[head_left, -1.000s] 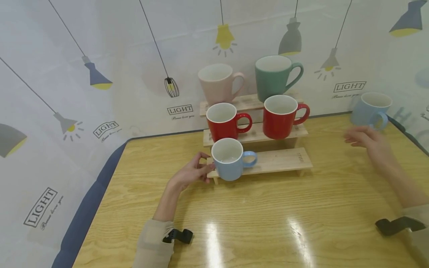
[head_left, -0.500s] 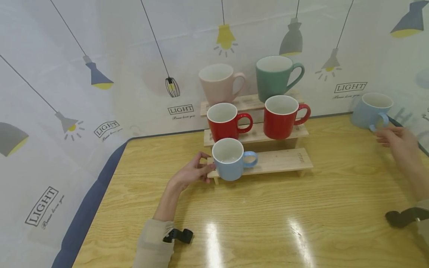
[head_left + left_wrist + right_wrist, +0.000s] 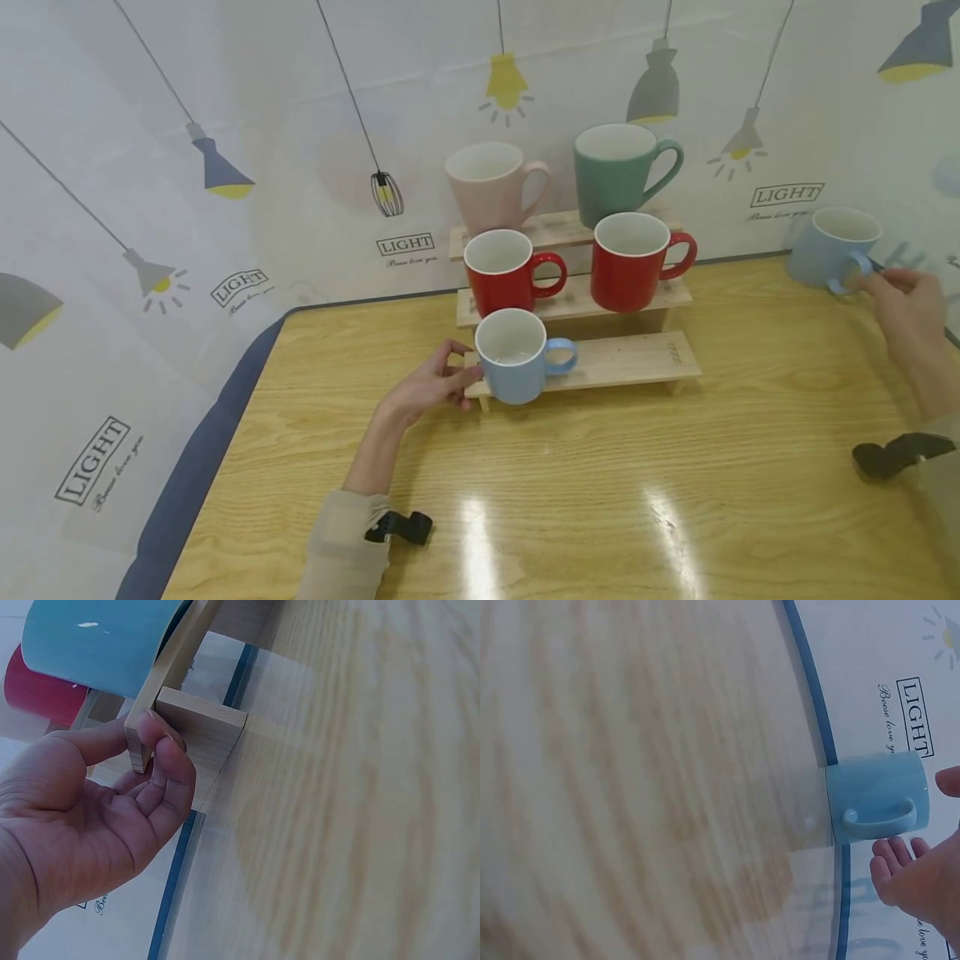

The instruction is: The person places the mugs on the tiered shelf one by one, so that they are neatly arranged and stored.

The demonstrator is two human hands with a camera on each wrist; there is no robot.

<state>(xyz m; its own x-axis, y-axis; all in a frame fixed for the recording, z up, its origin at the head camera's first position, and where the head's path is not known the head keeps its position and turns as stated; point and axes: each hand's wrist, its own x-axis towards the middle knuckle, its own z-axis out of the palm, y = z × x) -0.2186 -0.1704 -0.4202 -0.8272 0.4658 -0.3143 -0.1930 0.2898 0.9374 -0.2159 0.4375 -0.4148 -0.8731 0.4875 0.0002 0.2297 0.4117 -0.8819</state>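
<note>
My left hand [image 3: 423,387] pinches the left end of the lowest shelf of a three-step wooden mug rack [image 3: 622,358]. In the left wrist view its fingers curl round the shelf's end, beside a support leg [image 3: 202,724]. A light blue mug [image 3: 513,379] stands upright on that shelf, close to the fingers. At the far right another light blue mug [image 3: 821,250] stands on the table, its handle towards me. Beside this handle is my right hand [image 3: 911,312]; in the right wrist view the thumb and the loosely bent fingers [image 3: 885,870] are apart, not closed round the handle.
Two red mugs, left [image 3: 501,283] and right [image 3: 626,271], stand on the middle shelf. On the top shelf are a pink mug [image 3: 487,192] and a green mug [image 3: 615,183]. A lamp-printed cloth [image 3: 300,167] hangs behind the wooden table [image 3: 570,483].
My right hand has moved right and reached up beside the far mug's handle. The left hand and the mugs have stayed in place.
</note>
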